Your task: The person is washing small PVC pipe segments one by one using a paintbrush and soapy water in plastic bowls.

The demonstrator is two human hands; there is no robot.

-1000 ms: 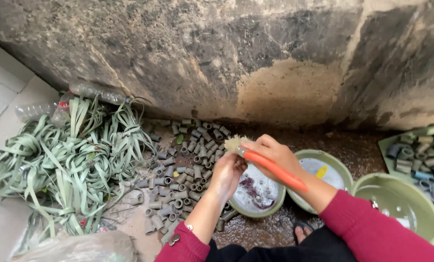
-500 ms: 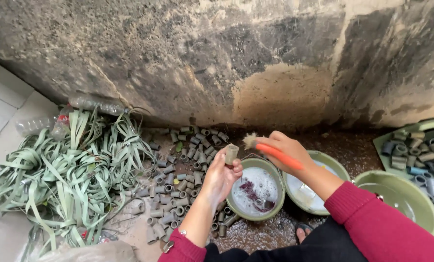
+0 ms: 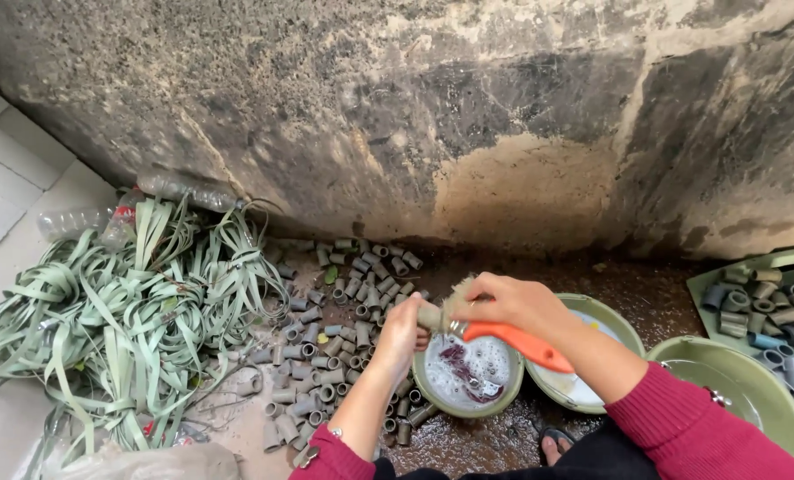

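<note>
While left hand (image 3: 403, 331) pinches short grey tube piece (image 3: 429, 316) at frame centre, right hand (image 3: 512, 302) grips orange-handled brush (image 3: 502, 332), bristles against tube, both above small green bowl (image 3: 468, 373) of soapy water. Judged early: large heap of muddy tube pieces (image 3: 343, 338) left of centre on wet ground, unscrubbed. Tray (image 3: 708, 289) at right edge holds fewer pieces, seemingly done. Green leaf strips (image 3: 112, 311) at left.

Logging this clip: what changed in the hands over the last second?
The left hand lifted a short tube from over the bowl and brought it to the brush; the tube now touches the bristles. The right hand kept its grip on the brush. Tube pile and leaves unchanged.
</note>
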